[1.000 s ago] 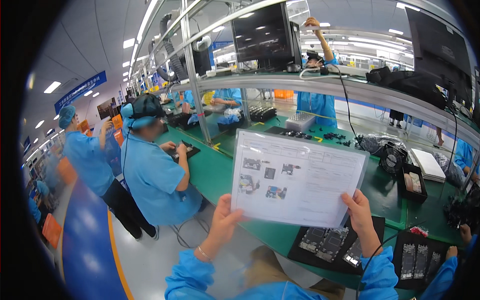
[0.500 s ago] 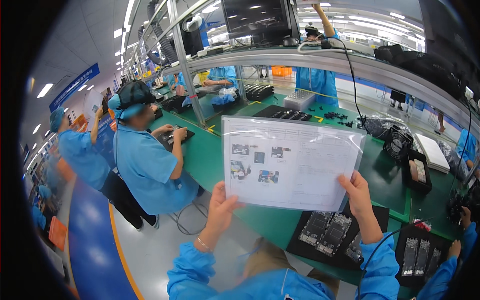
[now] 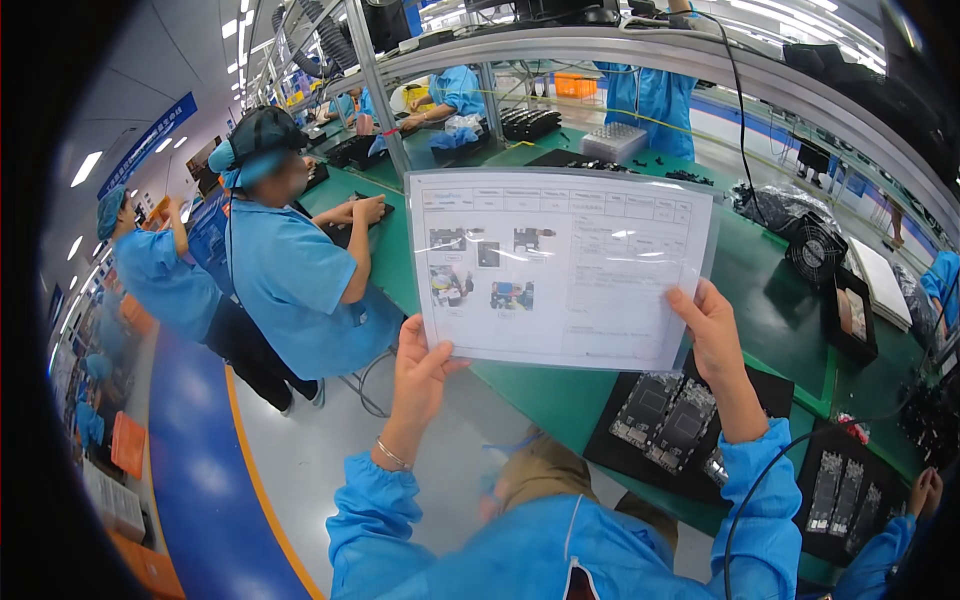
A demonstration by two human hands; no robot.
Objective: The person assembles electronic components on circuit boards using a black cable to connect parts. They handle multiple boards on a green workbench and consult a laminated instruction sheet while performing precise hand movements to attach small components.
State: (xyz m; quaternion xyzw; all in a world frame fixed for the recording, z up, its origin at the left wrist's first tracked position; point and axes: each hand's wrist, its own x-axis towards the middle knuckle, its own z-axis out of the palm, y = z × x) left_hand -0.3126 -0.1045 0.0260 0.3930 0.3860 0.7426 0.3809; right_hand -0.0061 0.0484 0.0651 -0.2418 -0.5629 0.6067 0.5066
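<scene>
A printed instruction sheet point(image 3: 500, 320) in a clear plastic sleeve is held up in front of me above the bench edge. It carries a table and several small photos on its left half. My left hand point(image 3: 424, 365) pinches its lower left corner, thumb in front. My right hand point(image 3: 708, 325) grips the right edge the same way, fingers mostly behind the sheet. Below my right forearm, several dark circuit boards point(image 3: 668, 415) lie on a black mat point(image 3: 612, 455).
The green bench point(image 3: 555, 405) runs from far left to right. On its right stand a black fan point(image 3: 815, 248), a black box point(image 3: 852, 315) and white stacked sheets point(image 3: 880, 285). More boards point(image 3: 840, 495) lie near a neighbour's hand point(image 3: 925, 492). A co-worker point(image 3: 290, 270) stands at left.
The sheet and both my hands sit higher and slightly further left in the picture. My grip on the sheet looks the same. The view has tilted down a little.
</scene>
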